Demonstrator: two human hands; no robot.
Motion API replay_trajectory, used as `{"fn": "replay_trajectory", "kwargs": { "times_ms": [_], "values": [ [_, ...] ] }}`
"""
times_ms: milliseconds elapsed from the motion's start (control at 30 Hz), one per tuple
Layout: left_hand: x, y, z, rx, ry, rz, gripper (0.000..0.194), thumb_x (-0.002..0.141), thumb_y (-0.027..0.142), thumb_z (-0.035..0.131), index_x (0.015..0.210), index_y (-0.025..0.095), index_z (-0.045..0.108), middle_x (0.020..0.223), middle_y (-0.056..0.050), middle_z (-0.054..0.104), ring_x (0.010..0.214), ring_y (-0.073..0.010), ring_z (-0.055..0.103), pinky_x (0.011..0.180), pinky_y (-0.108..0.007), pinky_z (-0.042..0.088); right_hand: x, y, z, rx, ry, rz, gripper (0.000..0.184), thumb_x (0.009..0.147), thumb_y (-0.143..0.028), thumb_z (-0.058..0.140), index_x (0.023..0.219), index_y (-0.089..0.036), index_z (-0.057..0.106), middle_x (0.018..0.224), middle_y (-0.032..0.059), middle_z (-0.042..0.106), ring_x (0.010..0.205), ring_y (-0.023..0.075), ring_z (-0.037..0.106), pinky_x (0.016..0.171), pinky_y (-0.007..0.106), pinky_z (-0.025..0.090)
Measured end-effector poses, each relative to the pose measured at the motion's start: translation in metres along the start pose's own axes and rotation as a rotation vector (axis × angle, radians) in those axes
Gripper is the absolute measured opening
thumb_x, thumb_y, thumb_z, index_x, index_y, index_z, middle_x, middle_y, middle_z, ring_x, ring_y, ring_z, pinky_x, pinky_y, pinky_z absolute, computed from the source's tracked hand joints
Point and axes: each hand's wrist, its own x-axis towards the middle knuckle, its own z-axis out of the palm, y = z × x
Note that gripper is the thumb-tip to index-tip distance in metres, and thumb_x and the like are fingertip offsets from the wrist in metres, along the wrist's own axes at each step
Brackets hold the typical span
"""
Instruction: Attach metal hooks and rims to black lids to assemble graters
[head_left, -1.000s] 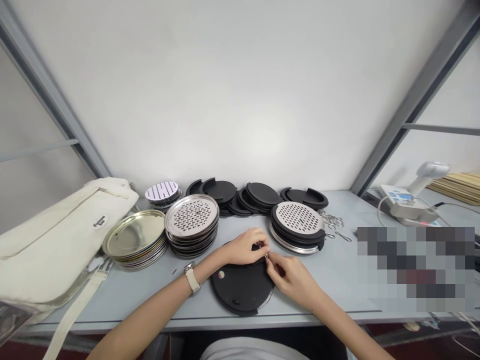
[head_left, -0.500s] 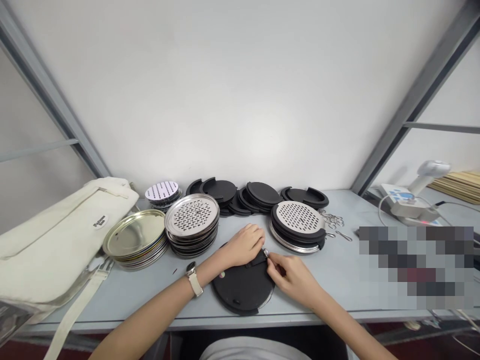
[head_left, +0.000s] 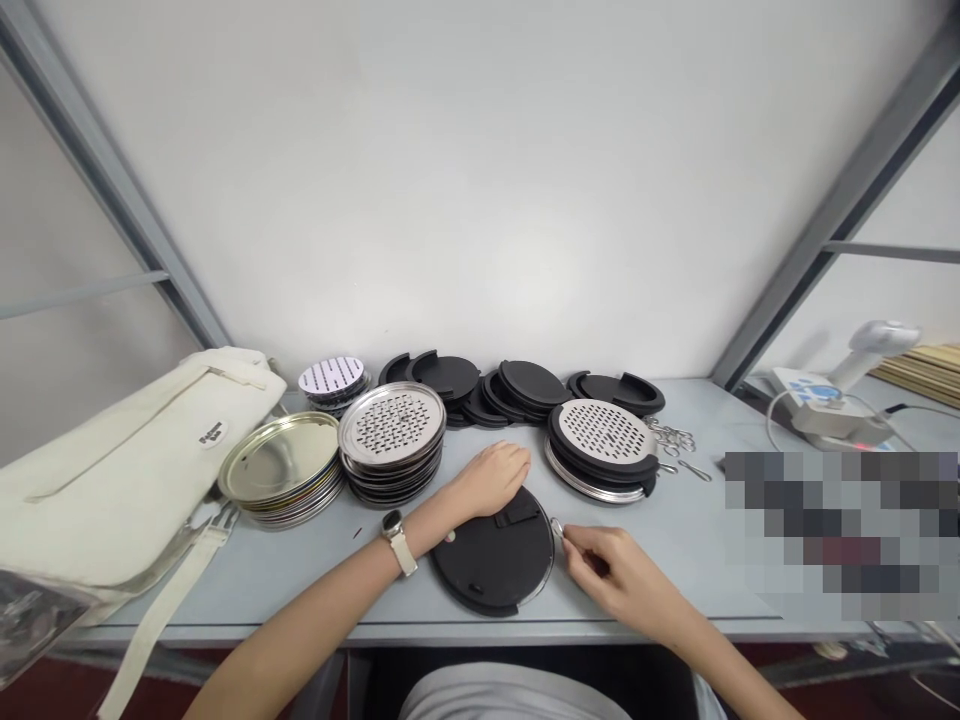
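A black round disc (head_left: 491,560) with a metal edge showing at its lower right lies flat near the table's front edge. My left hand (head_left: 491,480), with a watch at the wrist, is closed over the disc's far left edge; its fingertips are partly hidden. To the right of the disc, my right hand (head_left: 600,565) pinches a small shiny wire clip (head_left: 556,528) between thumb and forefinger, just off the rim. On the disc's top are a dark rectangular tab (head_left: 517,512) near the far side and a small slot near the front.
Behind my hands stand stacks of perforated metal discs (head_left: 391,425), gold-coloured lids (head_left: 281,460) and black covers (head_left: 532,385). A perforated disc in a black holder (head_left: 607,432) is at right, beside loose wire clips (head_left: 675,440). A cream bag (head_left: 135,450) lies left; a white device (head_left: 825,405) stands right.
My right hand has moved right with the wire clip, from over the tab to beyond the disc's rim. My left hand stays on the disc. The view has shifted slightly.
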Motion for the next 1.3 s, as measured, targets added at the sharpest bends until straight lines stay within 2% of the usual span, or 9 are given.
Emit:
{"fn": "replay_trajectory", "kwargs": {
  "times_ms": [200, 367, 467, 767, 900, 1000, 1067, 1167, 1300],
  "values": [
    [0.0, -0.001, 0.001, 0.0, 0.027, -0.034, 0.022, 0.098, 0.017, 0.036, 0.081, 0.017, 0.05, 0.081, -0.005, 0.056, 0.081, -0.019, 0.053, 0.076, -0.031, 0.044, -0.005, 0.002, -0.003, 0.088, 0.05, 0.026, 0.031, 0.096, -0.03, 0.035, 0.067, -0.022, 0.029, 0.06, -0.0064, 0.027, 0.054, 0.0107, 0.028, 0.051, 0.024, 0.026],
    [-0.002, 0.003, 0.0, -0.001, 0.055, -0.06, 0.021, 0.096, 0.018, 0.039, 0.078, 0.018, 0.05, 0.08, -0.004, 0.055, 0.079, -0.0184, 0.053, 0.076, -0.031, 0.043, 0.002, 0.0, -0.006, 0.127, 0.066, 0.033, 0.024, 0.099, -0.034, 0.034, 0.085, -0.021, 0.048, 0.062, -0.0047, 0.044, 0.055, 0.012, 0.039, 0.055, 0.023, 0.034],
    [-0.003, 0.007, -0.003, 0.018, 0.099, -0.106, 0.019, 0.094, 0.017, 0.038, 0.08, 0.018, 0.051, 0.081, -0.005, 0.055, 0.081, -0.0203, 0.052, 0.079, -0.034, 0.041, 0.001, 0.001, -0.007, 0.146, 0.061, 0.042, 0.024, 0.099, -0.035, 0.034, 0.095, -0.02, 0.052, 0.064, -0.0031, 0.052, 0.057, 0.0131, 0.045, 0.057, 0.024, 0.037],
    [-0.003, 0.012, -0.01, 0.016, 0.172, -0.1, 0.018, 0.091, 0.016, 0.041, 0.078, 0.018, 0.052, 0.077, -0.004, 0.055, 0.077, -0.0194, 0.051, 0.077, -0.033, 0.04, 0.002, 0.0, -0.009, 0.164, 0.053, 0.037, 0.026, 0.099, -0.035, 0.035, 0.08, -0.021, 0.044, 0.06, -0.0061, 0.039, 0.054, 0.0115, 0.035, 0.053, 0.024, 0.03],
    [-0.007, 0.017, -0.026, -0.069, 0.153, -0.094, 0.019, 0.093, 0.017, 0.04, 0.079, 0.018, 0.052, 0.078, -0.003, 0.055, 0.077, -0.0184, 0.053, 0.077, -0.032, 0.042, 0.002, -0.002, -0.011, 0.155, 0.048, 0.023, 0.029, 0.1, -0.035, 0.034, 0.076, -0.021, 0.043, 0.064, -0.0054, 0.04, 0.057, 0.0112, 0.038, 0.056, 0.024, 0.032],
    [-0.021, 0.022, -0.041, -0.151, 0.083, -0.052, 0.017, 0.096, 0.02, 0.038, 0.09, 0.019, 0.054, 0.089, -0.004, 0.058, 0.086, -0.0185, 0.056, 0.082, -0.032, 0.045, 0.002, -0.001, -0.011, 0.14, 0.041, 0.021, 0.031, 0.1, -0.036, 0.034, 0.075, -0.021, 0.043, 0.064, -0.0052, 0.04, 0.057, 0.0114, 0.038, 0.057, 0.024, 0.033],
    [-0.035, 0.025, -0.047, -0.169, 0.053, -0.036, 0.016, 0.097, 0.025, 0.04, 0.106, 0.019, 0.053, 0.106, -0.007, 0.059, 0.1, -0.0205, 0.056, 0.092, -0.035, 0.044, 0.002, -0.001, -0.011, 0.139, 0.042, 0.022, 0.032, 0.1, -0.038, 0.035, 0.074, -0.021, 0.043, 0.064, -0.005, 0.041, 0.058, 0.0116, 0.039, 0.057, 0.024, 0.033],
    [-0.053, 0.026, -0.047, -0.162, -0.013, -0.008, 0.032, 0.098, 0.03, 0.042, 0.128, 0.02, 0.044, 0.126, -0.01, 0.054, 0.117, -0.0234, 0.051, 0.102, -0.04, 0.04, 0.005, 0.0, -0.009, 0.153, 0.07, 0.032, 0.033, 0.1, -0.039, 0.035, 0.074, -0.02, 0.045, 0.063, -0.0048, 0.042, 0.058, 0.0119, 0.04, 0.056, 0.024, 0.033],
    [-0.06, 0.024, -0.041, -0.188, -0.041, 0.001, 0.034, 0.099, 0.03, 0.039, 0.132, 0.022, 0.044, 0.13, -0.008, 0.055, 0.123, -0.0222, 0.048, 0.106, -0.039, 0.038, 0.01, 0.002, -0.008, 0.163, 0.096, 0.041, 0.029, 0.099, -0.039, 0.036, 0.08, -0.02, 0.048, 0.061, -0.0056, 0.042, 0.056, 0.0118, 0.039, 0.055, 0.024, 0.032]
  ]
}}
